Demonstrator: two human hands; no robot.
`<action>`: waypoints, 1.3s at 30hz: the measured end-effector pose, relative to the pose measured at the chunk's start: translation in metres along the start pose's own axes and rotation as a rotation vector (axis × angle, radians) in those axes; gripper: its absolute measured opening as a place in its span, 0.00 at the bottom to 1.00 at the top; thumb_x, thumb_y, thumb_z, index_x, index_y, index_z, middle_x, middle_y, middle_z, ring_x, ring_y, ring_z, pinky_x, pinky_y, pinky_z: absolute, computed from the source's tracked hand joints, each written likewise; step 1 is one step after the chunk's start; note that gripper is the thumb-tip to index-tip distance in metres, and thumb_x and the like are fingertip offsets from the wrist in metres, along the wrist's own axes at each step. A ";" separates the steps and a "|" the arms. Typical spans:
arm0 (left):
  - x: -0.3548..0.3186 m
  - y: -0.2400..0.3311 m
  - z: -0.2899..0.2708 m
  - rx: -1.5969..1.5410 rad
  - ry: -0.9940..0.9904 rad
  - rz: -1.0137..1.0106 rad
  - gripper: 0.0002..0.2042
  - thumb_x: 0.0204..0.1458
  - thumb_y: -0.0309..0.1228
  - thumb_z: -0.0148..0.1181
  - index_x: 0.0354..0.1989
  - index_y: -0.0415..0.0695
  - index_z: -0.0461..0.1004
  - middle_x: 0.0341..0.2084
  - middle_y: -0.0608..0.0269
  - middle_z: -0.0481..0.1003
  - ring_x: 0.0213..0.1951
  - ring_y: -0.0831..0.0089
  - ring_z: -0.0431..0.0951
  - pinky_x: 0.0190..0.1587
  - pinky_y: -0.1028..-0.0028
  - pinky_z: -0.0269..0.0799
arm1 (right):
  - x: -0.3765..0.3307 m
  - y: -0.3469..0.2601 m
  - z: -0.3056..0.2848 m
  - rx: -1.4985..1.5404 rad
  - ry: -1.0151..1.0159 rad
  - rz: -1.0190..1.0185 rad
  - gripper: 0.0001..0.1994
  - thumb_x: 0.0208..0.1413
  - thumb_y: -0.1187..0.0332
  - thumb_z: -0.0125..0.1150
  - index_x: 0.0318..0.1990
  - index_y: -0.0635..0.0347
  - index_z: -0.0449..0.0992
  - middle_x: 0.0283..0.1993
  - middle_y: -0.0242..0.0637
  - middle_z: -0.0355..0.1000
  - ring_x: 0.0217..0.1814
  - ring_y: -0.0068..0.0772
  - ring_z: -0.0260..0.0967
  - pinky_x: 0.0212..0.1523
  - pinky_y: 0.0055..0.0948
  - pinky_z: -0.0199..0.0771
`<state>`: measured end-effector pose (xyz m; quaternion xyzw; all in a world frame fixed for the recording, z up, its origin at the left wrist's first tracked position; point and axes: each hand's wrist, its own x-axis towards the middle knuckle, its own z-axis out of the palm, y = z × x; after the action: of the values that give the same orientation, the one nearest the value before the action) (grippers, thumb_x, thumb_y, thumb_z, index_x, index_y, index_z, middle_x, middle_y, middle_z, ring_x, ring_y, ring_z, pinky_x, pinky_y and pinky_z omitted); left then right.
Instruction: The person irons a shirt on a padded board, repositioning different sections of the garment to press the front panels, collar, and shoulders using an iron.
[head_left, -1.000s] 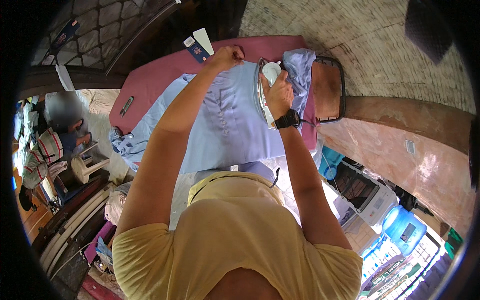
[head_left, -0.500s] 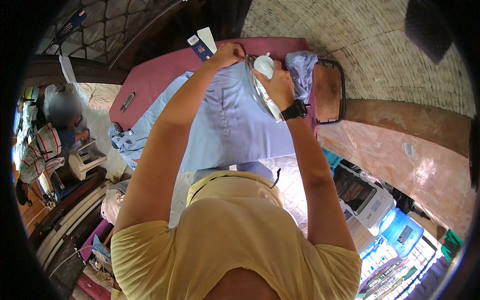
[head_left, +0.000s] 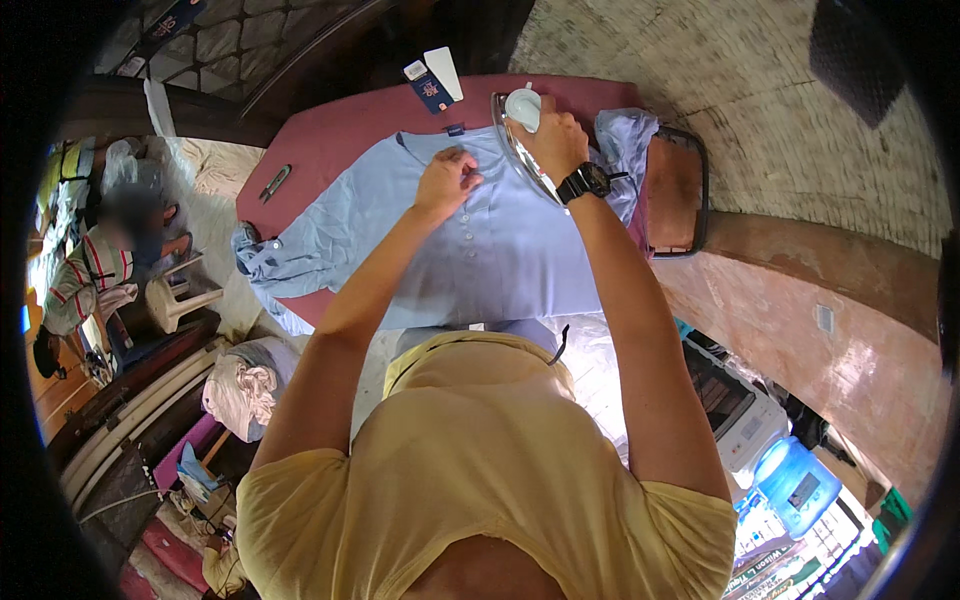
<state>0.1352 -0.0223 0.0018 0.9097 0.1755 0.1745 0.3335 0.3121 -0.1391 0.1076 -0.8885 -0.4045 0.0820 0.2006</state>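
A light blue buttoned shirt [head_left: 410, 260] lies spread over a maroon-covered ironing board [head_left: 335, 130]. My right hand [head_left: 553, 145], with a black watch at the wrist, is wrapped round the handle of a clothes iron [head_left: 524, 107]. The iron has a white top and a shiny metal edge, and stands over the shirt's upper right part. My left hand [head_left: 446, 184] hovers or rests at the shirt's button placket below the collar, fingers loosely curled with a gap at the thumb. Nothing shows in it.
Small thread snippers [head_left: 275, 183] lie on the board's left part. Dark blue and white tags [head_left: 430, 90] are at its far edge. A bunched sleeve [head_left: 625, 140] lies by the metal-framed iron rest [head_left: 675, 190] at right. A person [head_left: 120, 240] sits at far left near a stool [head_left: 180, 300].
My left hand has let go of the shirt's collar area and come nearer to me, over the placket. The iron stays in my right hand at nearly the same spot. The whole view has shifted slightly.
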 end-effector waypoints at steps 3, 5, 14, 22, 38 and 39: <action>-0.001 0.010 0.003 -0.025 -0.029 -0.087 0.10 0.47 0.30 0.69 0.30 0.40 0.73 0.30 0.57 0.75 0.35 0.59 0.77 0.45 0.63 0.72 | 0.000 -0.001 -0.003 0.002 -0.032 -0.033 0.28 0.53 0.46 0.62 0.47 0.63 0.69 0.34 0.57 0.78 0.38 0.61 0.78 0.38 0.54 0.78; -0.002 0.005 0.008 0.007 0.006 -0.083 0.10 0.46 0.31 0.70 0.30 0.41 0.73 0.31 0.56 0.76 0.40 0.54 0.76 0.45 0.60 0.72 | 0.002 -0.003 -0.003 -0.001 -0.006 -0.027 0.27 0.53 0.46 0.62 0.47 0.63 0.69 0.34 0.57 0.78 0.38 0.61 0.78 0.39 0.55 0.78; -0.003 0.004 0.000 -0.187 0.129 -0.230 0.10 0.42 0.25 0.72 0.28 0.40 0.75 0.27 0.58 0.77 0.31 0.66 0.79 0.37 0.69 0.74 | 0.007 0.003 0.004 0.070 -0.026 0.026 0.31 0.50 0.43 0.65 0.48 0.62 0.70 0.37 0.58 0.78 0.41 0.62 0.77 0.41 0.55 0.78; 0.001 -0.006 -0.006 -0.298 -0.019 -0.336 0.08 0.41 0.23 0.72 0.30 0.38 0.80 0.24 0.58 0.79 0.28 0.66 0.80 0.34 0.70 0.75 | -0.041 -0.006 -0.021 0.104 -0.141 -0.167 0.31 0.49 0.42 0.67 0.49 0.58 0.72 0.37 0.60 0.77 0.40 0.63 0.77 0.38 0.53 0.77; -0.031 -0.025 -0.032 -0.193 0.018 -0.192 0.08 0.45 0.24 0.69 0.32 0.40 0.77 0.32 0.56 0.75 0.37 0.60 0.78 0.40 0.66 0.75 | -0.052 -0.015 0.011 0.036 -0.166 -0.262 0.27 0.55 0.47 0.62 0.50 0.60 0.69 0.33 0.57 0.77 0.34 0.62 0.77 0.33 0.55 0.78; -0.033 -0.023 -0.030 -0.183 0.037 -0.204 0.08 0.45 0.24 0.69 0.32 0.40 0.77 0.32 0.57 0.75 0.38 0.61 0.78 0.41 0.66 0.75 | -0.052 -0.018 0.011 0.032 -0.155 -0.250 0.27 0.55 0.47 0.62 0.50 0.60 0.69 0.32 0.57 0.77 0.34 0.62 0.77 0.33 0.55 0.78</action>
<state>0.0888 -0.0035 0.0009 0.8495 0.2564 0.1718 0.4279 0.2621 -0.1648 0.1041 -0.8188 -0.5250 0.1311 0.1915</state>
